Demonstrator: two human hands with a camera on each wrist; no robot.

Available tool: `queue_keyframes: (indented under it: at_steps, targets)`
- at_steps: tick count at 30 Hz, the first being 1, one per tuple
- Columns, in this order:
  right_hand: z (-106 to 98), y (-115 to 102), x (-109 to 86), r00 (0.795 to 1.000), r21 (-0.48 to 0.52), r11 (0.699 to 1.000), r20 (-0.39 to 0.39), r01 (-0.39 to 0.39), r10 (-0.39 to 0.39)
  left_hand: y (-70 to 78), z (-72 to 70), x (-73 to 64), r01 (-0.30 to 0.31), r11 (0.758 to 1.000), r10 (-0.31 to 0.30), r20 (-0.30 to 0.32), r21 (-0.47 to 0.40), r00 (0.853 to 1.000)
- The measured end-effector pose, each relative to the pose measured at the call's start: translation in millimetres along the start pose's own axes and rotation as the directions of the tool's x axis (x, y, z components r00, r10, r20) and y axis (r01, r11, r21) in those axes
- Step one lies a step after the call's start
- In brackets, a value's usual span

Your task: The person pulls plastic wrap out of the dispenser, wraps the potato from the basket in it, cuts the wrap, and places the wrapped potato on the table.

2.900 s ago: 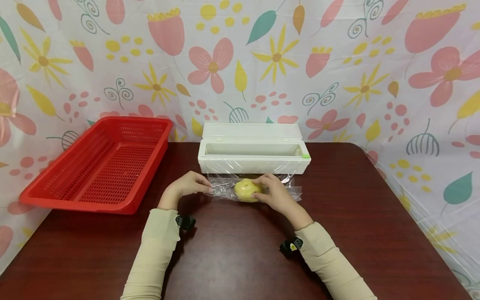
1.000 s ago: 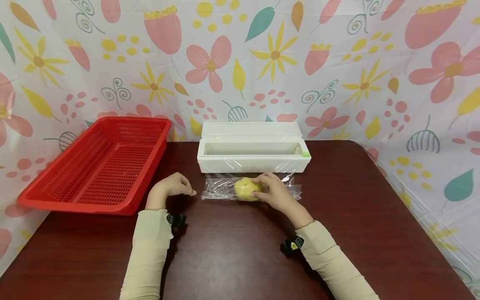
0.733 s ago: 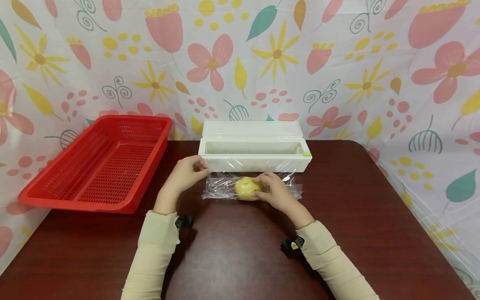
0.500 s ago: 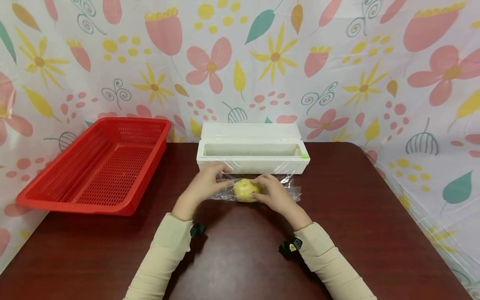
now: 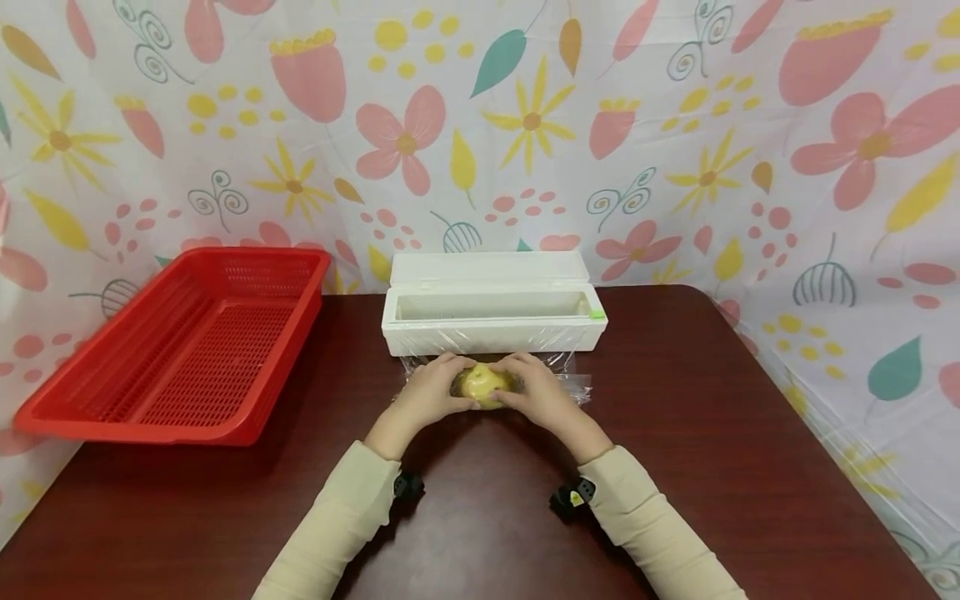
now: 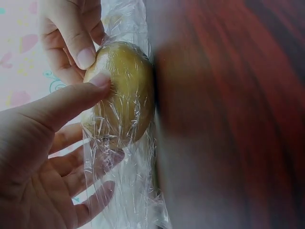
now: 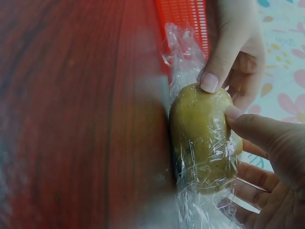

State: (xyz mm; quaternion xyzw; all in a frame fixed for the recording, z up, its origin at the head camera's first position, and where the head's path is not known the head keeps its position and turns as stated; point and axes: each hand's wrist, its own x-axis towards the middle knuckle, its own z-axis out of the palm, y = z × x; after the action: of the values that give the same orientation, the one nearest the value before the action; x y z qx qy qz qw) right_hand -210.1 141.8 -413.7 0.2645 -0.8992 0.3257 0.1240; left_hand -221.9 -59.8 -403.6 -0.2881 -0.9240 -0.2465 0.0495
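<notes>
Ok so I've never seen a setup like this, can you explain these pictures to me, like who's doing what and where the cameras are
There's no machine here, just a person's two bare hands working at a dark table. The wide picture comes from a camera on the person's head. The two close-ups come from small black cameras, one on each wrist, so things look turned sideways. On the table are a red basket and an open white box, with clear film in front. The left hand and right hand together hold a yellow, rounded item wrapped in film; it's perhaps a fruit.
</notes>
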Motion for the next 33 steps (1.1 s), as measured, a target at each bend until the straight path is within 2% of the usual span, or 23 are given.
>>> queue_keyframes:
  at_steps: [7,14,18,20,22,24,25,27,29,31,33]
  targets:
    - [-1,-4,-2.2,1.000,-0.027,0.999,0.012,-0.018,0.019,4.1,-2.3,-2.0,0.021,1.000,-0.020,0.031,-0.014,0.999]
    - [-8,-2,-4.8,1.000,-0.023,1.000,0.019,0.017,-0.017,7.6,-9.0,-2.9,0.020,0.998,-0.017,0.059,-0.055,0.998]
    - [-16,3,-3.7,1.000,0.036,0.999,-0.015,0.004,-0.004,8.1,-15.2,-1.8,-0.010,0.994,0.010,-0.005,-0.109,1.000]
    - [-21,6,-2.8,0.998,0.040,0.999,-0.067,-0.017,0.020,8.3,-18.6,-2.0,-0.040,0.990,0.033,-0.056,-0.138,0.998]
    - [-25,10,-1.4,0.987,0.048,0.998,-0.152,-0.045,0.052,8.5,-21.9,-3.3,-0.065,0.982,0.048,-0.099,-0.175,0.994]
    - [-31,14,-0.6,0.959,0.050,0.996,-0.270,-0.079,0.090,9.4,-23.7,-4.7,-0.083,0.972,0.053,-0.136,-0.221,0.989]
    - [-34,18,-0.5,0.935,0.055,0.993,-0.337,-0.100,0.113,9.8,-23.7,-4.9,-0.090,0.967,0.055,-0.151,-0.237,0.987]
    - [-42,25,-0.5,0.870,0.066,0.987,-0.466,-0.148,0.162,11.5,-23.7,-4.3,-0.093,0.961,0.048,-0.173,-0.261,0.984]
    - [-51,35,-1.1,0.792,0.102,0.973,-0.565,-0.208,0.229,14.9,-24.1,-1.6,-0.085,0.956,0.033,-0.186,-0.281,0.982]
    - [-60,45,-2.7,0.725,0.164,0.949,-0.614,-0.270,0.312,19.5,-25.4,3.4,-0.082,0.958,0.027,-0.195,-0.275,0.980]
    - [-68,56,-5.0,0.678,0.244,0.910,-0.608,-0.336,0.413,26.0,-28.1,10.4,-0.072,0.959,0.018,-0.197,-0.273,0.980]
